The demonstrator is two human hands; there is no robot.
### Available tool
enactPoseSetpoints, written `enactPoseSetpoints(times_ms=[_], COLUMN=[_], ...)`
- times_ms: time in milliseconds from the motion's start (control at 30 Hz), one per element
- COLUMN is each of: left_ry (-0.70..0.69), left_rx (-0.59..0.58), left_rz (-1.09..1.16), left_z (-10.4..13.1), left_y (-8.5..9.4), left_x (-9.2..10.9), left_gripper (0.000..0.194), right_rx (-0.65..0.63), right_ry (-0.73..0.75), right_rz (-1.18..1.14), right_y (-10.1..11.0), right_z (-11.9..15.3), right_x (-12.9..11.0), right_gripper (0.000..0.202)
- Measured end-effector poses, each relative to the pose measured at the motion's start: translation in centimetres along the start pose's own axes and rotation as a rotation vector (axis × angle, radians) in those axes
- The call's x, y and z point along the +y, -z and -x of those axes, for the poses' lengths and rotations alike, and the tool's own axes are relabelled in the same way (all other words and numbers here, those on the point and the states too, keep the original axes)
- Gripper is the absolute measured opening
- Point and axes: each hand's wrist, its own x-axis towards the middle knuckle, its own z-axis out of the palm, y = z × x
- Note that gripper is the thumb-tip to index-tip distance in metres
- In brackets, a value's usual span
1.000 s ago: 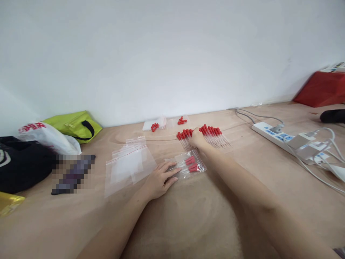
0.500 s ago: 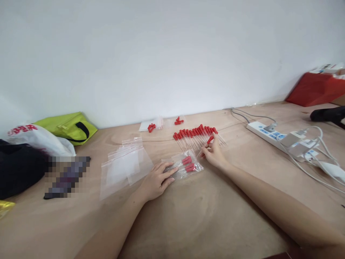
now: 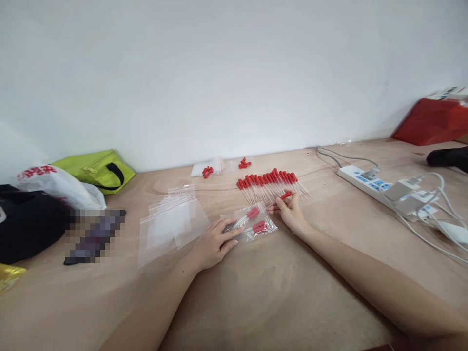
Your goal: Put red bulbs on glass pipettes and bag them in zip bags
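My right hand [image 3: 291,213] pinches a dropper [image 3: 285,195] with a red rubber bulb and a thin clear stem. Its stem points left, close to the right end of a clear zip bag [image 3: 269,225]. Inside that bag lie several droppers [image 3: 259,226] with red bulbs, their stems toward the left. My left hand [image 3: 216,243] rests on the bag's left end with fingers stretched out and apart. Behind my hands, a row of droppers [image 3: 261,180] lies side by side, bulbs pointing away from me. To the left, flat zip bags [image 3: 166,231] overlap in a fanned stack.
At the back are two small groups of red bulbs [image 3: 207,170] on bags. A white power strip [image 3: 360,181] with chargers and cables lies right. On the left sit a green pouch [image 3: 98,165], a white plastic bag [image 3: 62,190] and a black item [image 3: 29,224].
My right hand has drawn the dropper slightly away from the row, and its stem lies flatter, toward the bag. The droppers inside the bag have spread apart. My left hand stays on the bag.
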Motion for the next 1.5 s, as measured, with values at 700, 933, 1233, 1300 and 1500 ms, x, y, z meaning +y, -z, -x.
enactPoseSetpoints(times_ms=[700, 933, 1233, 1300, 1500], left_ry=[0.009, 0.014, 0.017, 0.019, -0.021], left_rx=[-0.007, -0.002, 0.0, -0.005, 0.128], left_rz=[-0.017, -0.014, 0.005, 0.007, -0.057], left_z=[-0.1, -0.1, -0.1, -0.1, -0.2], left_y=[0.1, 0.2, 0.4, 0.5, 0.2], left_x=[0.0, 0.2, 0.3, 0.3, -0.1], left_gripper=[0.039, 0.039, 0.038, 0.039, 0.029], right_rx=[-0.255, -0.417, -0.467, -0.413, -0.321], right_ry=[-0.05, -0.052, -0.145, -0.173, -0.189], right_rz=[0.385, 0.359, 0.31, 0.318, 0.246], right_y=[0.3, 0.4, 0.3, 0.2, 0.0], right_z=[1.0, 0.9, 0.8, 0.6, 0.6], right_x=[1.3, 0.7, -0.7, -0.3, 0.0], right_gripper=[0.019, 0.023, 0.028, 0.027, 0.07])
